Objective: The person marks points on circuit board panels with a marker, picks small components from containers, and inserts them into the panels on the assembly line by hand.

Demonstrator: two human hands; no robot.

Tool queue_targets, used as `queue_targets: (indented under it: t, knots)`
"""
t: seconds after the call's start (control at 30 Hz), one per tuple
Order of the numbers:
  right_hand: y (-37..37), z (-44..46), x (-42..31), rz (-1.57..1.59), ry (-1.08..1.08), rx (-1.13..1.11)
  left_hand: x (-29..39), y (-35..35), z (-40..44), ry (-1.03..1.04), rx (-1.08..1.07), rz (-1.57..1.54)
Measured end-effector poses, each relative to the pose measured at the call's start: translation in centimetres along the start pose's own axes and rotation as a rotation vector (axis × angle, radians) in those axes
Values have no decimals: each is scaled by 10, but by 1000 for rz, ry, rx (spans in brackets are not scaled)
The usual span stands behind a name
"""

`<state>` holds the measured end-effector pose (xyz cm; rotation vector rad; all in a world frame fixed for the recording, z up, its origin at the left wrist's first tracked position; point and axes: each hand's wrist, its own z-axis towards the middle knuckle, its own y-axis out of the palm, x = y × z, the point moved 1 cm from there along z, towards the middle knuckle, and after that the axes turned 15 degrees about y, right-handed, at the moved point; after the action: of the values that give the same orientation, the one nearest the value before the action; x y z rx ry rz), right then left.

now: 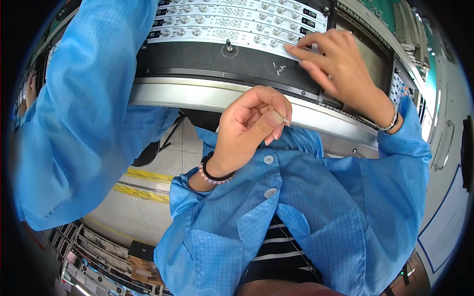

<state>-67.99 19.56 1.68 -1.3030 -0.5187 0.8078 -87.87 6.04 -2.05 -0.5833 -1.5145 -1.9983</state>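
My left hand [247, 130] is closed in front of the metal rail, thumb and fingertips pinching a small shiny part [286, 121]. Up and to the right, my right hand [340, 69] is open, its fingers apart and nothing visible between them. Its fingertips are at the right end of the lowest white circuit board strip [237, 35], which carries round clear components. Several tiny metal pieces [280, 69] lie on the black fixture surface [187, 60], between my two hands. A small upright post [228, 46] stands on that surface.
A silver rail [197, 92] runs along the fixture's front edge. At the left, a co-worker's blue sleeve [89, 98] reaches over the rail. Stacked strips [410, 37] stand at the upper right. Yellow floor tape [143, 185] and shelving [98, 251] show at the lower left.
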Motion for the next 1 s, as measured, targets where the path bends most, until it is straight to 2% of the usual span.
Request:
queue_targets:
  t: [0.13, 0.23, 0.33, 0.63, 0.73, 0.83, 1.0]
  knots:
    - [-10, 4, 1, -67, 102, 69, 1, -3, -1, 6, -4, -11]
    - [-1, 2, -2, -113, 119, 0, 1, -3, -1, 4, 8, -7]
    - [12, -3, 4, -111, 85, 90, 1, -4, -2, 6, 12, 10]
    - [15, -5, -3, -116, 76, 80, 1, -1, 2, -12, 10, 0]
    - [17, -2, -5, -191, 3, 156, 1, 1, 4, -16, 8, 2]
    - [-10, 6, 8, -51, 26, -2, -1, -1, 3, -12, 6, -8]
    - [-36, -12, -12, 222, 208, 190, -6, -3, 5, 1, 60, 17]
